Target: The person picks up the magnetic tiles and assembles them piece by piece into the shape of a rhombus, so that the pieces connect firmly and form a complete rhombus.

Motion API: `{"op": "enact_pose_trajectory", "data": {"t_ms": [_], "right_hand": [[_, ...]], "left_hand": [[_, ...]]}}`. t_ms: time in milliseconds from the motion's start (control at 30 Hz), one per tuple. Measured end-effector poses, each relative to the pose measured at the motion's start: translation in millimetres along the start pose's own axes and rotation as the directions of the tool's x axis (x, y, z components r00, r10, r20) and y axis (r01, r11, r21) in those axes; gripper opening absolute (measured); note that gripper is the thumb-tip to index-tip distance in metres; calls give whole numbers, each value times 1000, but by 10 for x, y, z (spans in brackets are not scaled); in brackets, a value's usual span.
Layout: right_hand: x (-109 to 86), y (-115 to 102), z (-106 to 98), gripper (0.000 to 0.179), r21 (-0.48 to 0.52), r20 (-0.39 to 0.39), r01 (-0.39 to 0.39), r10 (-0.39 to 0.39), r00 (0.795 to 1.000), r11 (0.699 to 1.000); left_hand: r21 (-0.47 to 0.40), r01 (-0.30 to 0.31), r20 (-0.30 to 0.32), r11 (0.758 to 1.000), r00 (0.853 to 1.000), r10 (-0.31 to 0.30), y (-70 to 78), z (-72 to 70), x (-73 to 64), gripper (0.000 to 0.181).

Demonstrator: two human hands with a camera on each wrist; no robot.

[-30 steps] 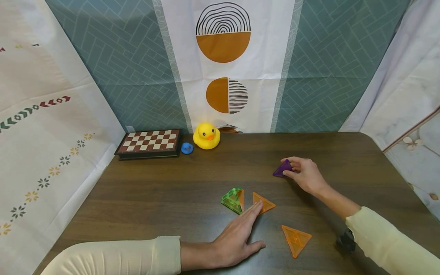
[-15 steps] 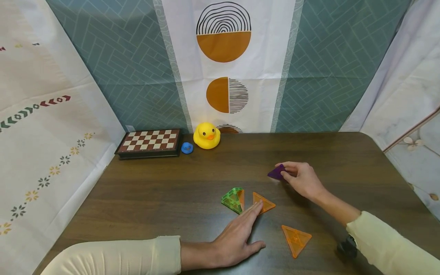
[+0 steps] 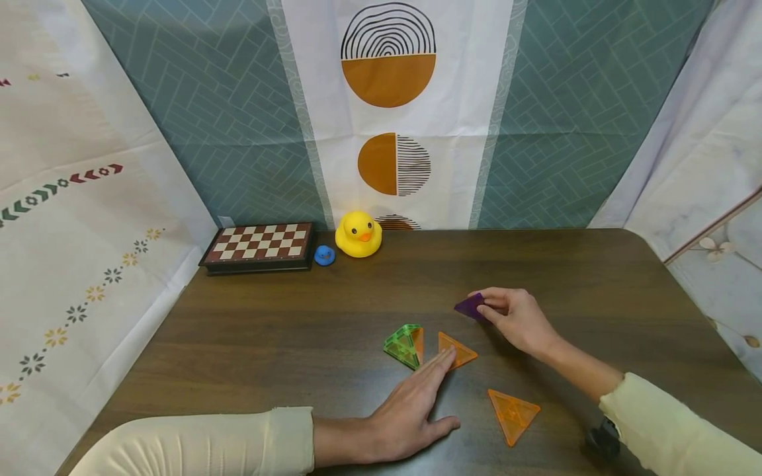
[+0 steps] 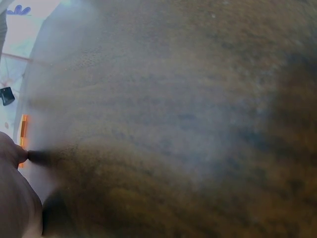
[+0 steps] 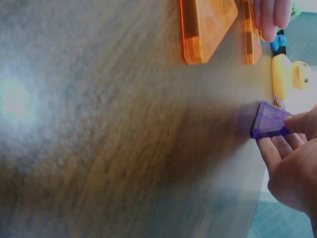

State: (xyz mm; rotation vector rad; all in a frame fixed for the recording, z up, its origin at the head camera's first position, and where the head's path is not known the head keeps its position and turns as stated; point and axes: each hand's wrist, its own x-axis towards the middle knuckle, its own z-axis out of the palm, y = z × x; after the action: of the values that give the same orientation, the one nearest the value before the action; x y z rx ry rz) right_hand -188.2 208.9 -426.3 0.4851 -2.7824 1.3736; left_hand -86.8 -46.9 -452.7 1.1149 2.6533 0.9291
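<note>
Purple tile (image 5: 271, 121) shows me its translucent, framed face in the right wrist view; the head view gives only a dark triangle beyond the orange tiles (image 3: 513, 416). I see the right hand (image 3: 516, 321) pinching it between thumb and fingers, forearm slanting in from lower right. The left hand (image 3: 409, 414) lies straight-fingered, thumb spread, gripping nothing, fingertips over one orange tile; its own camera shows mostly blurred tabletop (image 4: 163, 99).
</note>
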Motion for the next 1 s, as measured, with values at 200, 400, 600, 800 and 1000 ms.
{"op": "enact_pose_trajectory", "data": {"t_ms": [200,400,600,800,1000], "right_hand": [[-54,-57,35,25,7,5,-22,22,1000,1000],[-119,-124,99,25,36,19,-35,35,999,999],[-157,-159,157,24,64,35,-47,45,998,997],[-197,-184,181,25,40,32,-35,34,999,999],[-246,-227,201,26,28,36,-17,16,999,999]], "left_hand": [[4,3,1,1000,1000,-3,3,3,0,94],[2,11,12,1000,1000,-11,11,-2,6,94],[-11,20,26,1000,999,-20,10,-8,7,94],[0,4,10,1000,1000,-4,9,1,-3,94],[15,-4,1,1000,1000,4,7,3,-9,95]]}}
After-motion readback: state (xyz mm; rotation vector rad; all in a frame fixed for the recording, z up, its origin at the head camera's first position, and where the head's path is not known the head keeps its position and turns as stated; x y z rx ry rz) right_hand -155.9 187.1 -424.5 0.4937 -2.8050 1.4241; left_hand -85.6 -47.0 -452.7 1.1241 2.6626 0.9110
